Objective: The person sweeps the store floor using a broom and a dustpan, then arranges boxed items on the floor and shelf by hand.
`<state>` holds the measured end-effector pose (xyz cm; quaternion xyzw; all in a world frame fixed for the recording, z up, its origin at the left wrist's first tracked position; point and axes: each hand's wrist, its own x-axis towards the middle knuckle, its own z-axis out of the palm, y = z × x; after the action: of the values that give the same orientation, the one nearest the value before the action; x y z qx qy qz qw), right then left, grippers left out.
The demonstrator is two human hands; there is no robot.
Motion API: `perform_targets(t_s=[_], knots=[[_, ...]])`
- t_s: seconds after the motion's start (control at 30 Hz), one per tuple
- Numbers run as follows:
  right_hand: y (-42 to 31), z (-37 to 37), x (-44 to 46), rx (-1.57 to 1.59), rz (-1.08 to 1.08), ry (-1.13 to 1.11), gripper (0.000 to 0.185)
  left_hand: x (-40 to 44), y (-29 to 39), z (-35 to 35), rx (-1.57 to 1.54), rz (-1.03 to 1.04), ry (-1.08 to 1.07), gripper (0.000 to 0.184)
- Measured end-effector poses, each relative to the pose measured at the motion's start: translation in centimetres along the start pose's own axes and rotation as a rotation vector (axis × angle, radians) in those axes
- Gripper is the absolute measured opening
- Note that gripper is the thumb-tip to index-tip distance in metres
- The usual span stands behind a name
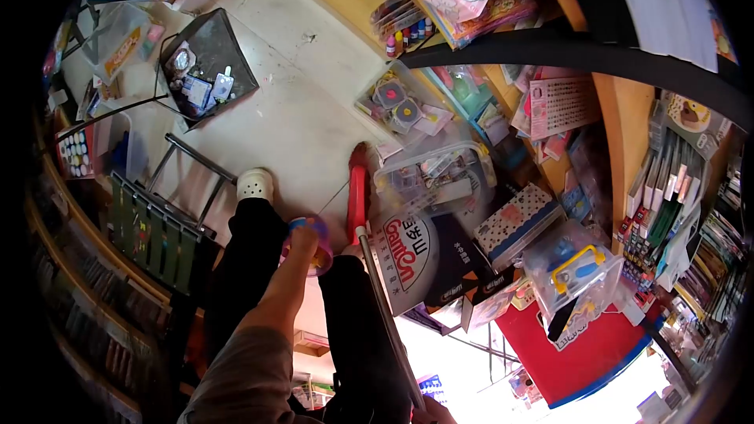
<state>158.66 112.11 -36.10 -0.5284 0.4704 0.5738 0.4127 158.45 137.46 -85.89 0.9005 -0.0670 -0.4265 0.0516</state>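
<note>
My left hand (301,243) reaches down between the legs, closed on a blurred round purple item (320,255) with some blue and yellow at it. At the bottom edge my right hand (433,413) is wrapped round the metal pole (386,314) of a broom. The pole slants up to the red broom head (358,198), which rests on the floor beside a dark box with GameOn lettering (416,255). A white clog (255,184) shows on one foot.
A black dustpan (234,41) with small packages lies on the pale floor (302,71). Clear plastic bins (440,169) stand right of the broom head. Loaded shelves (620,157) line the right; a folding stool (161,228) stands left.
</note>
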Motion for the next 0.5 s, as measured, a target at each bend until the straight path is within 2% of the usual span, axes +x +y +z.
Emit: perform_targets(t_s=[0.1,0.13,0.2,0.23,0.3,0.33,0.37,0.4,0.47,0.5], knots=[[3.4,-0.6,1.0,0.373,0.07,-0.083,0.024,0.4,-1.1,-4.1,-0.088,-0.153,-0.204,0.021],[5.5,-0.6,1.5,0.328,0.06,0.02,0.025,0.4,-1.6,-5.8,-0.117,-0.203,-0.259,0.026],[9.1,-0.7,3.2,0.236,0.027,0.223,0.025,1.6,-2.8,-10.2,-0.186,-0.145,-0.465,0.031],[7.2,-0.1,2.6,-0.479,-0.208,0.251,0.026,2.7,-3.1,-12.1,-0.222,-0.114,-0.566,0.034],[4.9,0.3,2.1,-0.434,-0.205,0.238,0.026,5.8,-3.0,-14.9,-0.446,-0.239,-0.243,0.038],[4.4,0.4,2.1,-0.337,-0.16,0.218,0.026,7.7,-2.8,-15.2,-0.56,-0.23,0.123,0.039],[4.1,0.5,2.0,-0.279,-0.127,0.205,0.026,9.5,-2.2,-18.1,-0.697,-0.298,0.223,0.038],[3.8,0.6,2.1,-0.245,-0.101,0.195,0.026,12.1,-1.5,-18.1,-0.839,-0.295,0.396,0.038],[3.1,0.9,2.6,-0.198,-0.059,0.184,0.026,17.4,0.3,-19.1,-1.377,-0.264,0.391,0.039],[2.8,1.0,2.8,-0.189,-0.049,0.184,0.026,18.5,1.3,-20.5,-1.586,-0.319,0.316,0.039]])
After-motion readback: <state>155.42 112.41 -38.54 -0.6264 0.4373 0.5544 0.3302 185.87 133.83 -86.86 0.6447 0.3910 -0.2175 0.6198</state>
